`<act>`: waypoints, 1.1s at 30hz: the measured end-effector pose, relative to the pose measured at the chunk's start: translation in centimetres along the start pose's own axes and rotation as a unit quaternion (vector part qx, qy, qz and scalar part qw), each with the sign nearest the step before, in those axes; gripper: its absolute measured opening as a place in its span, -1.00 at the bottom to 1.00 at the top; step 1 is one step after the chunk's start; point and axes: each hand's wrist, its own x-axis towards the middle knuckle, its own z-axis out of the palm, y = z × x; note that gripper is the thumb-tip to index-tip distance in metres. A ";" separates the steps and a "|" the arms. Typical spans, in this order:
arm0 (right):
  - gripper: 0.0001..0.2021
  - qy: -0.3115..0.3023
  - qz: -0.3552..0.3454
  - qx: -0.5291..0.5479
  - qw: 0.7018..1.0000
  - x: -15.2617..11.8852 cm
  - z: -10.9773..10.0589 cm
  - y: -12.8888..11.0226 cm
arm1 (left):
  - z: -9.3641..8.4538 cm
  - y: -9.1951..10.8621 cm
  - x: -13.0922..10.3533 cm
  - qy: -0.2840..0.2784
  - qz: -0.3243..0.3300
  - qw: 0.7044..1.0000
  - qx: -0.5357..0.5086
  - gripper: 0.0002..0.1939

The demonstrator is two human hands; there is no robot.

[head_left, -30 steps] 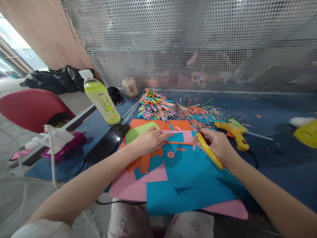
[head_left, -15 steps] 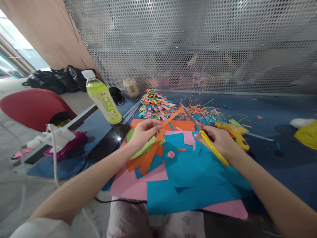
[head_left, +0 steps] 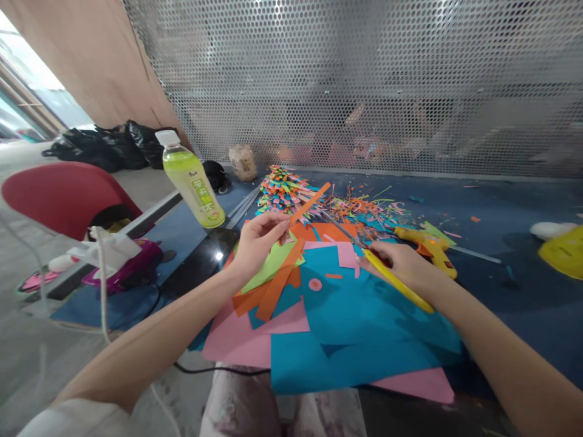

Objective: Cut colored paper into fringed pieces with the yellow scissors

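Observation:
My left hand (head_left: 262, 240) pinches a narrow orange paper strip (head_left: 312, 201), which points up and away to the right. My right hand (head_left: 396, 267) is closed on yellow-handled scissors (head_left: 396, 283), their blades aimed forward and left. The blade tips sit apart from the strip. Below my hands lie a large blue paper sheet (head_left: 378, 325), pink paper (head_left: 239, 346), wider orange strips (head_left: 281, 279) and a green sheet (head_left: 257, 271). A small round pink paper piece (head_left: 315, 284) rests on the blue sheet. Behind, many coloured strips form a cone-shaped paper stack (head_left: 285, 191).
Paper scraps (head_left: 371, 209) litter the table behind the scissors. A yellow glue gun (head_left: 430, 246) lies by my right hand. At the left stand a drink bottle (head_left: 194, 182) and a dark phone-like slab (head_left: 200, 261). A perforated metal panel (head_left: 364, 79) closes off the back.
The orange strip has moved up and left with my left hand and now stands clear of the scissors. My right hand and the scissors have shifted slightly down, blades lower.

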 end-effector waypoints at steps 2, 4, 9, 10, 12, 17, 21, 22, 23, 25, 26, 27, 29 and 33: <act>-0.61 -0.014 -0.005 0.044 0.999 -0.1 0.1 0.0 | 0.2 0.1 -0.3 -0.013 -0.006 1.000 0.005 -0.82; -0.62 -0.020 -0.001 0.070 0.997 -0.2 0.3 0.0 | 0.4 0.3 -0.5 -0.020 -0.012 1.000 0.007 -0.82; -0.63 -0.042 0.006 0.089 0.995 -0.4 0.7 -0.1 | 0.9 0.6 -0.8 -0.037 -0.012 0.999 0.032 -0.82; -0.62 -0.042 0.011 0.091 0.995 -0.4 0.7 -0.2 | 1.0 0.6 -0.9 -0.043 -0.012 0.998 0.037 -0.83; -0.60 -0.038 0.022 0.092 0.995 -0.5 0.7 -0.4 | 0.9 0.5 -1.0 -0.054 -0.013 0.997 0.047 -0.84; -0.56 -0.029 0.018 0.093 0.995 -0.6 0.7 -0.9 | 0.7 0.0 -1.2 -0.068 -0.012 0.995 0.070 -0.86; -0.54 -0.017 0.016 0.088 0.996 -0.7 0.9 -0.9 | 0.9 0.0 -1.3 -0.064 -0.023 0.995 0.079 -0.86; -0.54 -0.013 0.016 0.087 0.996 -0.7 0.9 -0.8 | 0.9 0.0 -1.2 -0.061 -0.026 0.995 0.078 -0.85; -0.54 -0.009 0.017 0.086 0.996 -0.7 0.9 -0.8 | 0.9 0.0 -1.2 -0.057 -0.030 0.995 0.075 -0.85; -0.54 -0.004 0.020 0.083 0.996 -0.6 0.9 -0.7 | 0.9 -0.2 -1.1 -0.048 -0.041 0.996 0.057 -0.83; -0.55 -0.004 0.023 0.080 0.996 -0.6 0.9 -0.6 | 0.9 -0.3 -1.0 -0.043 -0.048 0.997 0.043 -0.82; -0.56 -0.004 0.024 0.077 0.997 -0.6 0.9 -0.6 | 0.8 -0.5 -0.9 -0.037 -0.055 0.997 0.027 -0.81; -0.58 -0.003 0.016 0.065 0.998 -0.5 0.9 -0.6 | 0.6 -0.8 -0.7 -0.022 -0.067 0.997 -0.004 -0.78; -0.62 -0.006 0.002 0.007 1.000 -0.7 0.9 -0.8 | 0.5 -0.9 -0.5 0.000 -0.077 0.996 -0.040 -0.78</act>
